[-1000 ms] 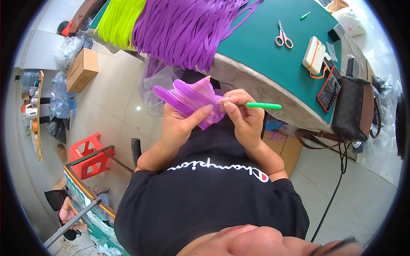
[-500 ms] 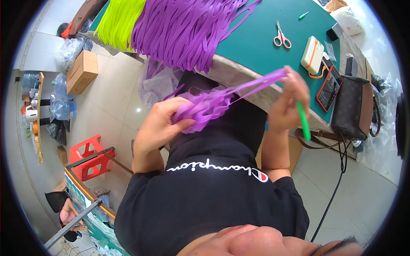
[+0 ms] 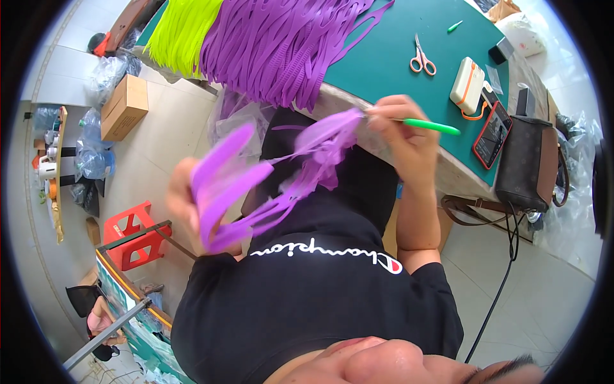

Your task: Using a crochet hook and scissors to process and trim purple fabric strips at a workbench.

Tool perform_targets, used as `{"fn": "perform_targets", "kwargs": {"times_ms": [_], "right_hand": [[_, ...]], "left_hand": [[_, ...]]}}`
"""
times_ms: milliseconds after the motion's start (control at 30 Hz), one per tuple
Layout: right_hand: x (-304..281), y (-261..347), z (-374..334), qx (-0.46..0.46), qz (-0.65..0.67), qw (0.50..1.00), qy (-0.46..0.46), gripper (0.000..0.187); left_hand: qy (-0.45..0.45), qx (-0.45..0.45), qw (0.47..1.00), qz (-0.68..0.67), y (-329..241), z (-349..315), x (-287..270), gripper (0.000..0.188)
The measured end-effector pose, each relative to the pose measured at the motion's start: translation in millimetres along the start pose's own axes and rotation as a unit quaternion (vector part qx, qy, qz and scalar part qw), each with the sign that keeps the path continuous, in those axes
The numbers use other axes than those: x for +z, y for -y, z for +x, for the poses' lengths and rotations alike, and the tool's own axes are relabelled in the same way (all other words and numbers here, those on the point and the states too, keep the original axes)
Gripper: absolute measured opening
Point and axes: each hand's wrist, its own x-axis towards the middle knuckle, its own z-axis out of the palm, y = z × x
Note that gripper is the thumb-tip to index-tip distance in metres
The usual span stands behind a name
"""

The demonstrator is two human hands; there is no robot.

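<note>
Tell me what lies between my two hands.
In the head view, loose purple straps span the gap, blurred, from the left hand toward the fingertips of the right hand, which holds a green-handled tool.

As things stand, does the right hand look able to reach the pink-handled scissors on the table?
Probably yes: nothing visible blocks the way to the scissors, though the right hand holds a green-handled tool.

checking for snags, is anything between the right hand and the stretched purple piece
Nothing visible: the right hand, holding the green tool, is right by one end of the purple piece; the left hand holds the other. Blur hides exact contact.
</note>
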Motion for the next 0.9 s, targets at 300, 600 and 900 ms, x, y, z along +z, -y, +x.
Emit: {"fn": "perform_targets", "kwargs": {"times_ms": [300, 600, 900], "right_hand": [[45.1, 9.0, -24.0, 0.045, 0.142, 0.988, -0.049, 0.015], [55.0, 14.3, -37.0, -0.245, -0.087, 0.966, -0.008, 0.02], [61.9, 8.4, -32.3, -0.332, -0.213, 0.917, -0.054, 0.027]], "left_hand": [[-0.452, -0.077, 0.877, -0.145, 60.4, 41.0, 32.5, 0.04], [-0.431, -0.15, 0.858, -0.233, 76.9, 52.7, 44.0, 0.025], [-0.509, -0.015, 0.86, 0.027, 94.0, 63.0, 56.0, 0.008]]}}
